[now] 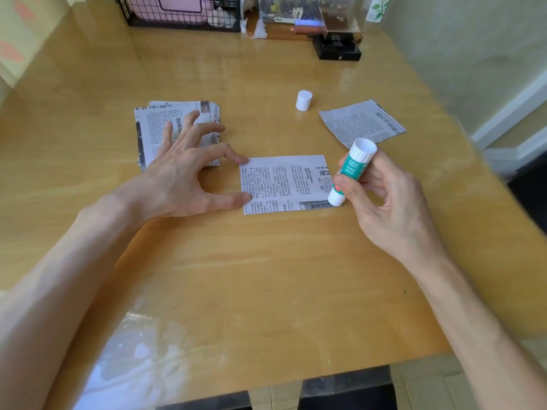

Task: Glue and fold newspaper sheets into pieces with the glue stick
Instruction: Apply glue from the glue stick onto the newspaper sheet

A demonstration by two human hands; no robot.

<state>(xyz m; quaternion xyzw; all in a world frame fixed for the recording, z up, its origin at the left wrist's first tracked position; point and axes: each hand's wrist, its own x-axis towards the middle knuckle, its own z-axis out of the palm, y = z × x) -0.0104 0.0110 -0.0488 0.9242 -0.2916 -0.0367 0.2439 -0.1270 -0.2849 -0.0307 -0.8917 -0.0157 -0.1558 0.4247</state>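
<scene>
A small newspaper sheet (284, 184) lies flat in the middle of the wooden table (266, 276). My left hand (183, 179) spreads over its left edge, with the thumb tip and index fingertip pressing on the paper. My right hand (384, 199) grips the green and white glue stick (352, 170), tilted, its lower end touching the sheet's right edge. The glue stick's white cap (304, 100) stands alone farther back.
A stack of newspaper pieces (157, 125) sits at the left, partly under my left fingers. One loose newspaper piece (362, 121) lies at the right. A wire basket (180, 13), a black box (337, 48) and clutter line the far edge.
</scene>
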